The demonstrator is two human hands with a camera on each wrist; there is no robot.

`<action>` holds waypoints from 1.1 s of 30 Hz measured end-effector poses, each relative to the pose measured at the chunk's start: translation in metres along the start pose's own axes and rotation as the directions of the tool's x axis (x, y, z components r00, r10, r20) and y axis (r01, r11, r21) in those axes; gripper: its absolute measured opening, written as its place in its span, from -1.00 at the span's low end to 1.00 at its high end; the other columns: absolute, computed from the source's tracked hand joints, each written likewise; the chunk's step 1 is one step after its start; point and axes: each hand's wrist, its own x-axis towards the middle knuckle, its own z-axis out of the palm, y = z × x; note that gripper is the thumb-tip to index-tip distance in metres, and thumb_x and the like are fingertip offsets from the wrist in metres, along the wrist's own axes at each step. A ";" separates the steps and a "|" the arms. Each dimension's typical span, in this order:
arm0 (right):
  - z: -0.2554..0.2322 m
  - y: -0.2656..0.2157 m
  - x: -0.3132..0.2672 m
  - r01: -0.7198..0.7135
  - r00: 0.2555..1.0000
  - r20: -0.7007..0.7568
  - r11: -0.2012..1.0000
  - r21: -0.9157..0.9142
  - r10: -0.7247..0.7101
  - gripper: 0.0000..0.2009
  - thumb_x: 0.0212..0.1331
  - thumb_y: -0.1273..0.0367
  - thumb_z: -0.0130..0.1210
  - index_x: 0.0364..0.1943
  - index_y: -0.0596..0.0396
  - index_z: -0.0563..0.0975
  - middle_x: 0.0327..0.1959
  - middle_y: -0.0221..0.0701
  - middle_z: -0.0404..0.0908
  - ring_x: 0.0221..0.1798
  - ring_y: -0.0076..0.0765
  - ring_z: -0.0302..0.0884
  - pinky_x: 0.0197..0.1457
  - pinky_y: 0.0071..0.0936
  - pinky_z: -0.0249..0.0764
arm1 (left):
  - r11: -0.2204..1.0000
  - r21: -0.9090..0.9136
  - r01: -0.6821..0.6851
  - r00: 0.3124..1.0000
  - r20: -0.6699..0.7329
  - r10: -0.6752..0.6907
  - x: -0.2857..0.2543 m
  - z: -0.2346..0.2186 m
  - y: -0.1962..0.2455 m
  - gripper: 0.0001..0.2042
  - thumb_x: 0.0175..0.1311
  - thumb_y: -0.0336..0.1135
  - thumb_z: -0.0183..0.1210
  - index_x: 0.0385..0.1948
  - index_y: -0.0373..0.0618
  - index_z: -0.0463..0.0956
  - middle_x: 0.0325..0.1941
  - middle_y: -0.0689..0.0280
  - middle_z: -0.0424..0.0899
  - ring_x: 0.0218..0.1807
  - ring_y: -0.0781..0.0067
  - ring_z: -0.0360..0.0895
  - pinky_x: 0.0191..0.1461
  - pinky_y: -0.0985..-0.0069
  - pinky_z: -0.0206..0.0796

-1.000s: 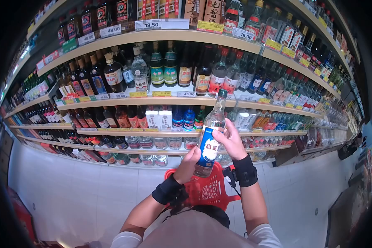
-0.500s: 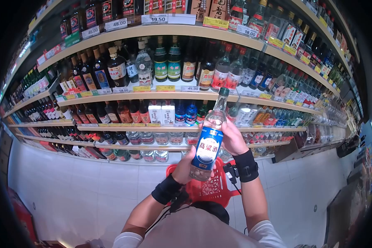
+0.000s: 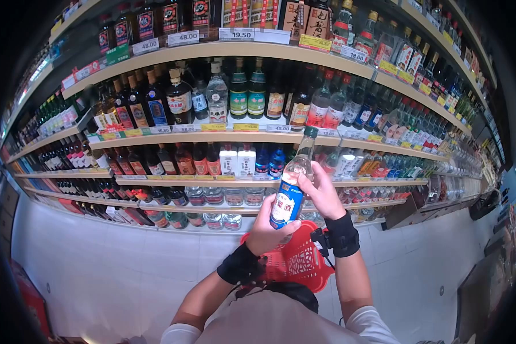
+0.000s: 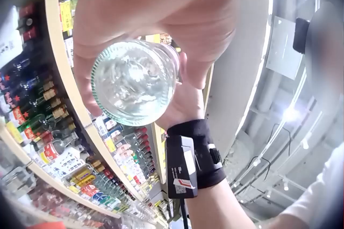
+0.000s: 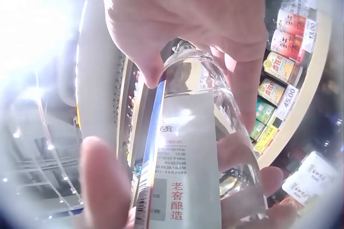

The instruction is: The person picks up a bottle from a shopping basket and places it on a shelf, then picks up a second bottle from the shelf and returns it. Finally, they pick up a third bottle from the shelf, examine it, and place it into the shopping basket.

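Observation:
A clear glass liquor bottle (image 3: 286,200) with a dark green cap and a blue and white label is held tilted in front of the shelves. My left hand (image 3: 269,228) grips its lower end, covering part of the label. Higher up, the right hand (image 3: 323,194) holds it near the shoulder, thumb on the front. The left wrist view looks at the bottle's ridged glass base (image 4: 134,84), with the left fingers curved round it. A pale back label (image 5: 185,159) with red and black print shows through the glass in the right wrist view.
Shelves (image 3: 212,137) packed with liquor bottles and price tags curve across the front and both sides. Below the hands is a red plastic basket (image 3: 304,258), over the pale tiled floor (image 3: 126,269). Black bands (image 3: 344,236) with small cameras circle both wrists.
The bottle has turned about its length, its front label swinging toward the camera, then partly away to the left. My left hand has shifted its hold. The shelves sit slightly further right in view.

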 end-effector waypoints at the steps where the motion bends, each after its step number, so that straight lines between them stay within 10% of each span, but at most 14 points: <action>1: 0.003 -0.002 0.000 -0.034 0.999 0.033 0.999 0.019 0.034 -0.61 0.39 0.26 0.06 0.19 0.14 0.33 -0.04 -0.44 0.56 -0.02 -0.56 0.52 0.03 -0.50 0.50 | 0.996 -0.082 0.034 0.999 0.006 -0.034 -0.002 -0.004 0.002 -0.26 0.10 -0.44 0.33 0.31 -0.19 0.06 -0.08 0.20 0.55 -0.17 0.41 0.59 -0.11 0.40 0.51; 6: 0.018 -0.009 -0.002 -0.039 0.974 0.228 0.973 0.225 -0.014 -0.43 0.36 0.12 0.06 0.31 0.14 0.22 0.12 -0.36 0.49 0.14 -0.43 0.46 0.16 -0.44 0.41 | 0.642 -0.624 0.446 0.876 0.452 -0.169 -0.025 -0.041 0.005 -0.16 0.15 0.18 0.20 0.31 -0.24 0.08 -0.14 -0.01 0.56 -0.26 0.11 0.63 -0.24 0.23 0.55; 10: 0.054 -0.010 -0.004 0.006 0.972 0.230 0.979 0.205 -0.054 -0.28 0.17 0.17 0.26 0.33 0.21 0.19 0.20 -0.30 0.45 0.24 -0.34 0.43 0.35 -0.35 0.28 | 0.498 -0.657 0.566 0.706 0.698 0.118 -0.029 -0.060 0.007 -0.17 0.22 0.18 0.15 0.35 -0.25 0.08 0.00 -0.04 0.51 -0.06 0.09 0.61 -0.10 0.22 0.57; 17: 0.078 -0.042 -0.012 0.140 0.988 0.067 0.990 0.000 -0.139 -0.43 0.07 0.54 0.29 0.20 0.21 0.32 0.05 -0.37 0.53 0.10 -0.52 0.50 0.05 -0.58 0.53 | 0.845 -0.457 0.277 0.932 0.342 -0.120 -0.031 -0.084 0.024 -0.19 0.32 0.05 0.16 0.41 -0.24 -0.07 0.34 0.07 0.31 0.31 0.16 0.40 0.30 0.23 0.35; 21: 0.076 -0.034 -0.004 0.167 0.986 0.036 0.984 -0.064 -0.165 -0.45 0.11 0.52 0.28 0.20 0.21 0.32 0.00 -0.37 0.56 0.07 -0.54 0.52 0.04 -0.57 0.53 | 0.974 -0.195 0.114 0.933 0.357 -0.038 -0.028 -0.079 0.023 -0.13 0.19 -0.15 0.35 0.41 -0.26 -0.06 0.30 0.18 0.34 0.31 0.42 0.37 0.30 0.40 0.29; 26: 0.065 -0.019 -0.005 0.124 0.992 0.026 0.992 -0.027 -0.123 -0.50 0.25 0.40 0.20 0.22 0.22 0.31 0.04 -0.39 0.53 0.05 -0.56 0.52 0.06 -0.55 0.49 | 0.936 -0.243 0.257 0.948 0.253 -0.194 -0.036 -0.058 0.029 -0.33 0.12 -0.41 0.30 0.27 -0.22 0.13 -0.01 0.06 0.56 -0.08 0.21 0.65 0.01 0.28 0.56; 31: 0.043 -0.028 -0.011 -0.018 0.988 0.152 0.999 0.047 0.011 -0.44 0.29 0.24 0.15 0.28 0.18 0.25 0.06 -0.38 0.51 0.12 -0.50 0.49 0.10 -0.53 0.47 | 0.783 -0.490 0.384 0.863 0.491 -0.116 -0.037 -0.057 0.016 -0.30 0.10 -0.15 0.34 0.21 -0.27 0.20 0.00 -0.01 0.54 -0.10 0.11 0.64 -0.08 0.21 0.58; 33: 0.055 -0.033 -0.015 0.127 0.971 0.190 0.986 0.104 -0.145 -0.42 0.27 0.25 0.17 0.30 0.17 0.23 0.07 -0.37 0.51 0.16 -0.48 0.47 0.13 -0.52 0.46 | 0.704 -0.531 0.470 0.798 0.597 -0.082 -0.037 -0.054 0.010 -0.27 0.09 -0.06 0.34 0.21 -0.29 0.21 0.02 -0.03 0.53 -0.09 0.09 0.63 -0.09 0.18 0.58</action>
